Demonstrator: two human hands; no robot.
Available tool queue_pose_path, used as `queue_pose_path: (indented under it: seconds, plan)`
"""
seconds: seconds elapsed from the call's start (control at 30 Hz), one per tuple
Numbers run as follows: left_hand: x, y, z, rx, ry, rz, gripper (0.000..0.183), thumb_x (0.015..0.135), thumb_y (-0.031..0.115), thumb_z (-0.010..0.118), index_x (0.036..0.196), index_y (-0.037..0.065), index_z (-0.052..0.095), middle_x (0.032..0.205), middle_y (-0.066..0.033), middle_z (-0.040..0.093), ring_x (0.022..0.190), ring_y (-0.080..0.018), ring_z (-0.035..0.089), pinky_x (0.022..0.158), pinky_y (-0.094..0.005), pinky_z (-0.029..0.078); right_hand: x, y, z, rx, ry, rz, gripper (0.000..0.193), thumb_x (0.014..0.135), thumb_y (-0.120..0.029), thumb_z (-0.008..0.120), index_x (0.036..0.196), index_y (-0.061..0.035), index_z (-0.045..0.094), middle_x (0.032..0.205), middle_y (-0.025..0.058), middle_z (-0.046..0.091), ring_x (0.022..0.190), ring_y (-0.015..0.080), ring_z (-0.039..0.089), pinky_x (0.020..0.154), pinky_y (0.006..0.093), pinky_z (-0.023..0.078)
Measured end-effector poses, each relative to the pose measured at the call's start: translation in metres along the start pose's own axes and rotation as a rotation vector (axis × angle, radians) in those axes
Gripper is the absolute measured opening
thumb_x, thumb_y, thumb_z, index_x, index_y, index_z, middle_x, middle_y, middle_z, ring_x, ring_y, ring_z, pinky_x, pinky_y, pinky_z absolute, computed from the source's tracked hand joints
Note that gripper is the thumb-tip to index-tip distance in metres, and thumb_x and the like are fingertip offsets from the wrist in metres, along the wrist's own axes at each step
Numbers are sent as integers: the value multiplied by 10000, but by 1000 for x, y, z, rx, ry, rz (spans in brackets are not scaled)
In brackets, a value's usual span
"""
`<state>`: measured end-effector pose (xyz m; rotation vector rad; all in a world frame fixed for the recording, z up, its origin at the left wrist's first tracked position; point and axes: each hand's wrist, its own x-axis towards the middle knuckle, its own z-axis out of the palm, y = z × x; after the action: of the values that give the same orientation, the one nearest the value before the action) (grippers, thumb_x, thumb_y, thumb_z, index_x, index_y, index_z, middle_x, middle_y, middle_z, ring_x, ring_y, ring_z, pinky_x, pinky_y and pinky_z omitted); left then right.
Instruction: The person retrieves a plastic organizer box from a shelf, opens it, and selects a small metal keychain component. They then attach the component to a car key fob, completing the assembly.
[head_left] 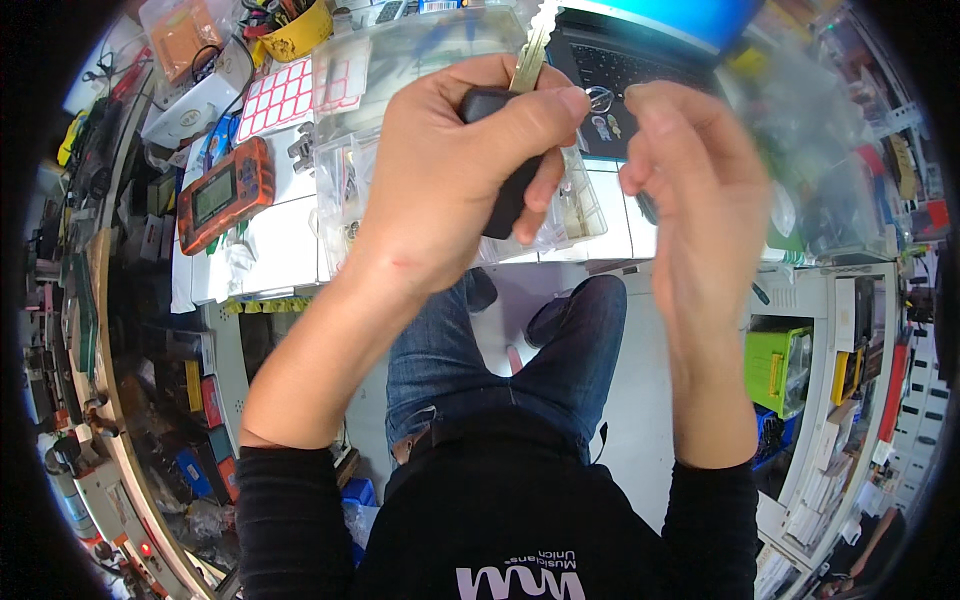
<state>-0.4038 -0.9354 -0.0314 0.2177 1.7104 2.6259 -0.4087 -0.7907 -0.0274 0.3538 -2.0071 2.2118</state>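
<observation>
My left hand (450,150) is closed around a car key, its black fob (512,195) showing between the palm and fingers. The notched metal blade (534,55) points up and away past my thumb. At the thumb tip is a small metal ring (600,98); whether it is joined to the key cannot be made out. Just right of the ring, my right hand (700,150) is raised with its fingers curled in, blurred by motion. A bit of something dark (647,207) shows below those fingers, too hidden to name.
Under my hands a clear compartment box (585,205) lies on the white bench (285,265). An orange handheld device with a screen (225,195) is to the left, a laptop (640,65) behind. A sheet of red-bordered labels (275,100) and a yellow tool tub (300,35) stand far left.
</observation>
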Motion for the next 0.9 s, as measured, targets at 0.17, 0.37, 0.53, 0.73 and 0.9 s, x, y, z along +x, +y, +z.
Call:
queue_pose_path:
  seconds: [0.17,0.37,0.53,0.73,0.9]
  plan:
    - [1,15,-10,161,-81,-84,181,788,159,600,811,-13,549,614,-43,508,365,-66,399,286,-191,312,11,-18,-9,-164,-205,-6,169,761,-114,629,869,15,617,775,35,576,621,90,469,598,213,369]
    - [1,21,-14,270,-119,-85,171,770,136,606,827,-18,558,621,-41,510,356,-70,412,276,-193,310,12,-15,-8,-141,-264,59,172,752,-99,634,875,20,616,828,38,587,635,86,473,607,216,376]
    - [-1,18,-24,328,-184,-109,321,849,297,531,877,-23,546,710,-59,513,411,-81,436,294,-192,318,11,-13,-5,-76,-245,143,201,755,-131,639,884,22,612,775,20,558,637,80,457,597,223,362]
    - [3,-28,-25,-232,-157,305,647,867,580,284,996,-16,500,873,-79,466,566,-103,479,357,-221,379,2,-6,7,89,-193,195,237,760,-172,638,895,20,604,697,-1,512,632,73,430,583,222,341]
    - [-3,-25,-7,-223,-18,243,585,872,531,327,989,-13,507,866,-77,475,568,-106,486,359,-226,385,-2,-10,11,116,-253,247,235,756,-192,644,880,5,611,742,13,559,632,70,428,598,204,346]
